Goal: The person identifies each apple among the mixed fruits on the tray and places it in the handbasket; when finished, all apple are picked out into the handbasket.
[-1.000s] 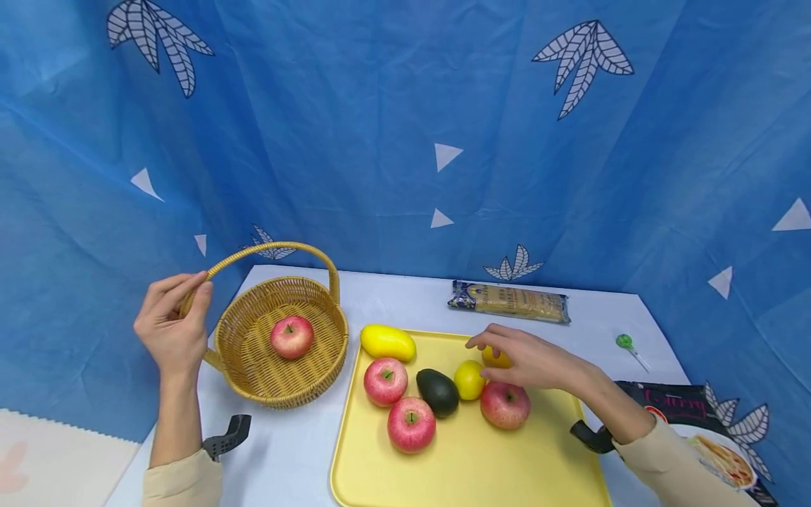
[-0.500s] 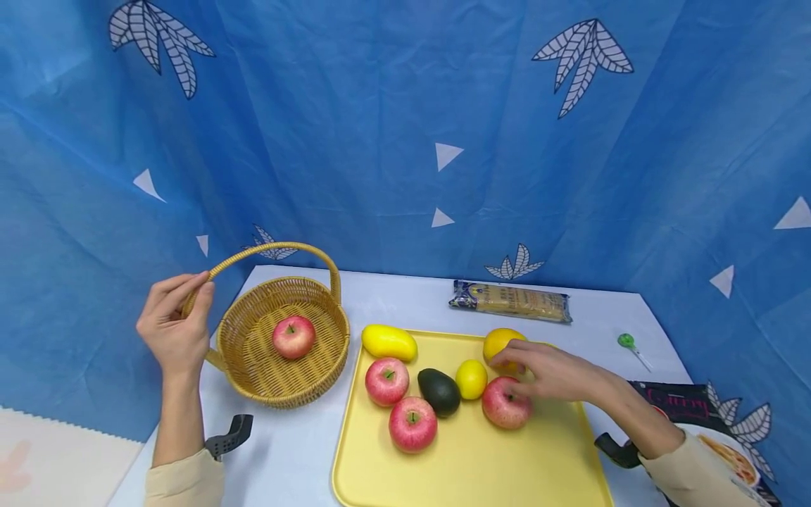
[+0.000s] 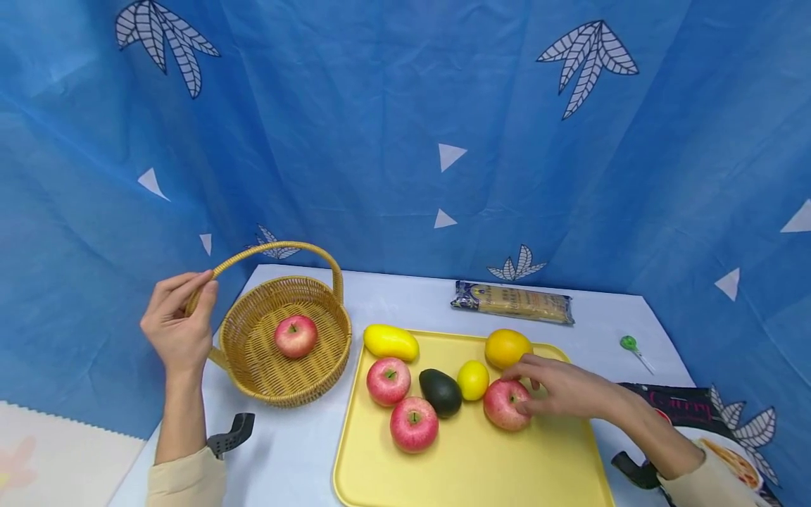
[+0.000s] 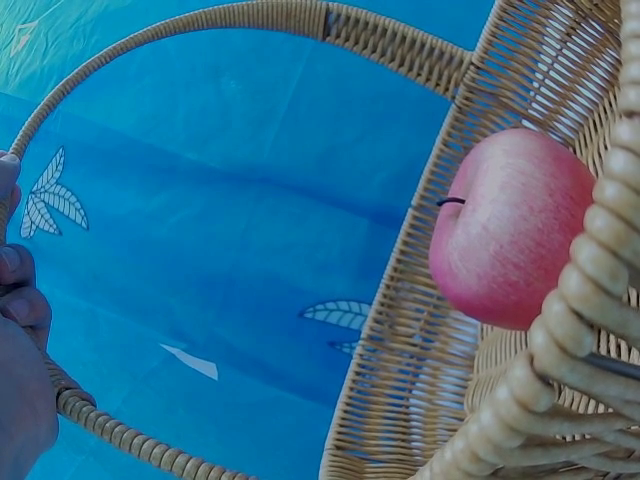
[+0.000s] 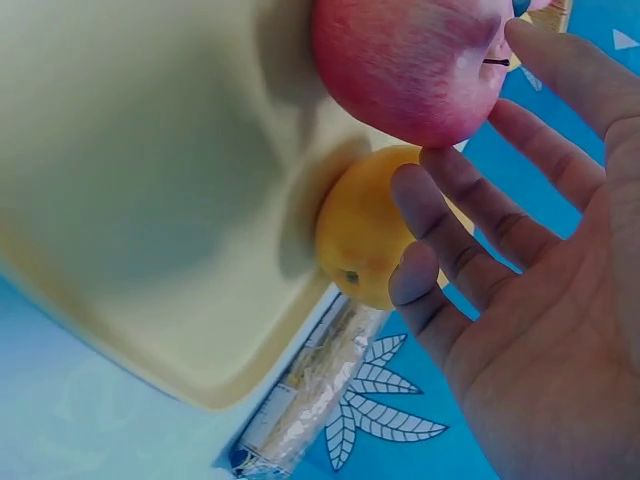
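Note:
My left hand (image 3: 179,317) grips the handle (image 3: 279,246) of a round wicker basket (image 3: 231,331), with one red apple (image 3: 296,336) inside. In the left wrist view that same apple (image 4: 515,230) shows beyond the woven rim. Over the yellow tray (image 3: 481,465), my right hand (image 3: 560,386) is at another red apple (image 3: 503,406), thumb near its stem and fingers along its far side. Seen from the right wrist, the fingers stay spread and loosely bent beside this apple (image 5: 415,65); whether they press on it is hard to tell. An orange (image 3: 508,348) lies just behind.
Also on the tray are a lemon (image 3: 472,380), an avocado (image 3: 440,393), a yellow mango (image 3: 391,342) and two apples (image 3: 414,424). Behind it lies a noodle packet (image 3: 516,303). A green lollipop (image 3: 629,343) and a black curry packet (image 3: 684,405) are at the right.
My right hand has moved from above the orange and lemon, back toward me and right, to the apple, uncovering the orange. The left hand keeps its hold on the handle.

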Tool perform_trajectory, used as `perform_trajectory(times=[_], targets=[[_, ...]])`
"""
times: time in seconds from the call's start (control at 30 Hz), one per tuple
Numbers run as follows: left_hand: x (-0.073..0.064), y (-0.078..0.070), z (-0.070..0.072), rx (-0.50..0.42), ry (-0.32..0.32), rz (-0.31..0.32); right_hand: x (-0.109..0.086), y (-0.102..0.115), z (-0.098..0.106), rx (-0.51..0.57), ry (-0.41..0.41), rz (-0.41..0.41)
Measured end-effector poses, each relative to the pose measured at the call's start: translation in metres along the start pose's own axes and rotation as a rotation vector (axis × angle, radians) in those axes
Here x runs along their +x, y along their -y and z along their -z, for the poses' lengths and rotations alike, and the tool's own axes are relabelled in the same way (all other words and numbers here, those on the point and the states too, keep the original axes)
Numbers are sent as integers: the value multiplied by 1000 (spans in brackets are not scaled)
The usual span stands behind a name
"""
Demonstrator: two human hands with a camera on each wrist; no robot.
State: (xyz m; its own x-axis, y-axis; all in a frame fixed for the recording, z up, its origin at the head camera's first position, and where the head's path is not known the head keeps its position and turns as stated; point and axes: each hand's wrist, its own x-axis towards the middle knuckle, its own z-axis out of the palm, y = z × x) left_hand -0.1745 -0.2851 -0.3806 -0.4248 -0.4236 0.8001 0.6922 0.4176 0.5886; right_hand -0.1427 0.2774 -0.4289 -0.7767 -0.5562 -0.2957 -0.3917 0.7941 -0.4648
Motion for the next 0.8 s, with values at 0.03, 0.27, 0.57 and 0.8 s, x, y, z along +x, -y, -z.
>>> perform_trajectory(times=[0.03,0.27,0.57,0.8], targets=[[0,0,0,-3,-2,0,-1,-1,-1,7,2,-9],[-1,0,0,-1,3,1,-4,-2,-8,68,17,-31],[-1,1,1,1,13,3,-5,-2,-16,82,11,-26],[0,-1,1,4,11,-1,-2,1,-22,26,-20,-42]])
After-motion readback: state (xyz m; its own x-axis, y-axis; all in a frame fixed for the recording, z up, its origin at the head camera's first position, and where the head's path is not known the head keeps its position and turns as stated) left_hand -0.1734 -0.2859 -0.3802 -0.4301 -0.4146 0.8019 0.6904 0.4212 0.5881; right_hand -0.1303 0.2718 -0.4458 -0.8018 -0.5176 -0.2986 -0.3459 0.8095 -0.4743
